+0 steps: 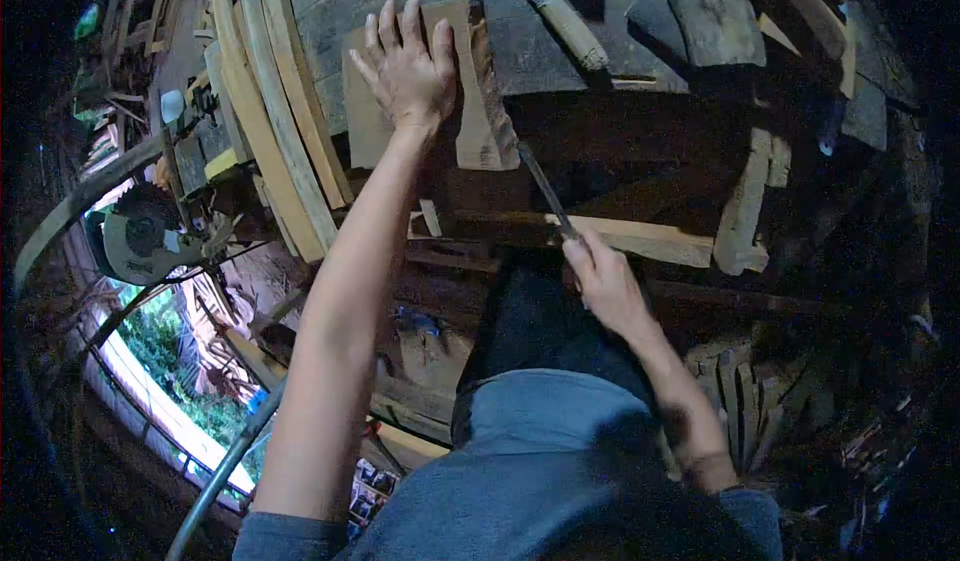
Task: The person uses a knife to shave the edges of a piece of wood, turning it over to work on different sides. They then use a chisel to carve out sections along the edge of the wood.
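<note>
My left hand (412, 73) lies flat with fingers spread on a thick wooden board (485, 136). This board rests on the workbench, its near end sticking out past the bench edge, and its right side is cut in a rough, wavy profile. Lower right, my right hand (605, 283) is wrapped round the near end of a long, narrow, dark file-like tool (543, 183). The tool slants up to the left, its far tip right at the board's wavy side near the lower corner.
Long wooden strips (290, 91) lie left of the board on the workbench (325, 16). A light wooden cylinder (573, 33) and a broad plank (712, 16) are at the right. A power tool with a round guard (150, 241) stands at far left. A wooden rail (640, 239) runs below the bench edge.
</note>
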Available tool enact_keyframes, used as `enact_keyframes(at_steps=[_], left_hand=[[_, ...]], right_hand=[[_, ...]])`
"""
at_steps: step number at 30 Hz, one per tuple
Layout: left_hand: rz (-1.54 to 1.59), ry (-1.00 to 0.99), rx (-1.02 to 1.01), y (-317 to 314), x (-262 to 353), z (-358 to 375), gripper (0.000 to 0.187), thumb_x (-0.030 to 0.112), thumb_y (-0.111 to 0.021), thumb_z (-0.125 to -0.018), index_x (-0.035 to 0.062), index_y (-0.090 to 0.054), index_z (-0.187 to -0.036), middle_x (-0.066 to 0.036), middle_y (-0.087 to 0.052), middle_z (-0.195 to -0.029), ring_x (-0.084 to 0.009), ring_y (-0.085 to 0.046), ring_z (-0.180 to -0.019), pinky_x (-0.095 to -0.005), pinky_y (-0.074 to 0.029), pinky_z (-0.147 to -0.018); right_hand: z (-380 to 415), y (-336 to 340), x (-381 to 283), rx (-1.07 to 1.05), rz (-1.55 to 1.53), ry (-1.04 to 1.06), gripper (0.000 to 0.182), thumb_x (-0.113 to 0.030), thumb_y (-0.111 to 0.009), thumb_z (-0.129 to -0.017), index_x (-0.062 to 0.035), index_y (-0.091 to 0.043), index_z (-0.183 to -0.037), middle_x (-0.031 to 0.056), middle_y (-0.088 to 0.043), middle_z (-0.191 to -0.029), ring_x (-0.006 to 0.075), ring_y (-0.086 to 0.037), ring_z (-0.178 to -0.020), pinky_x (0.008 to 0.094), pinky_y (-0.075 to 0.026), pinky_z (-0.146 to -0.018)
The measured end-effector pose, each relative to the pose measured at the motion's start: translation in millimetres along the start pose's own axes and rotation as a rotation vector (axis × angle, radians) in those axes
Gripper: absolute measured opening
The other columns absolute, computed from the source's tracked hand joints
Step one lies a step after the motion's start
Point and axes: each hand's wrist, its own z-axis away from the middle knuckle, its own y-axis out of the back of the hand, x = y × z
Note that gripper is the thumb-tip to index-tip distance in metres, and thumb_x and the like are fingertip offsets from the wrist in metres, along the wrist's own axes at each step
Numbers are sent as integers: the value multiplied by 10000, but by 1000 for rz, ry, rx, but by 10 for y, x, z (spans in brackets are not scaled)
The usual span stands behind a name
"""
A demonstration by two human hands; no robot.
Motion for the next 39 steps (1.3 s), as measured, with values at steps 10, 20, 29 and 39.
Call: enact_keyframes(at_steps=[10, 20, 29, 39], left_hand=[[-2, -138, 99, -30, -43, -39, 495, 543, -439, -967, 256, -490, -1368, -71, -457, -1427, -296, -345, -1383, -611, -193, -1099], [-54, -14, -9, 28, 56, -88, 494, 485, -412, -992, 165, -481, -1363, -69, -420, -1447, -308, -258, -1435, -602, -131, -1154], [-41, -41, 13, 6, 31, -100, 488, 481, -421, -989, 166, -488, -1357, -70, -429, -1441, -309, -275, -1428, -602, -141, -1152], [-45, -99, 7, 25, 20, -132, 476, 484, -415, -995, 177, -488, -1351, -63, -433, -1433, -317, -292, -1416, -601, -142, -1152]], right_hand=[[-107, -460, -60, 155, -109, 161, 331, -304, -447, -1033, -46, -505, -1232, 228, -638, -822, 445, -644, -818, 469, -473, -689], [114, -532, -24, 69, -315, -19, 342, -349, -424, -1049, -74, -525, -1226, 48, -515, -563, 152, -543, -448, 339, -415, -443], [-68, -584, -28, 87, -315, 66, 315, -344, -407, -1054, -59, -522, -1126, 39, -476, -556, 142, -521, -467, 336, -420, -481], [-28, -547, -37, 40, -272, -22, 329, -364, -399, -1054, -57, -518, -1060, 100, -512, -593, 229, -579, -521, 402, -444, -544]])
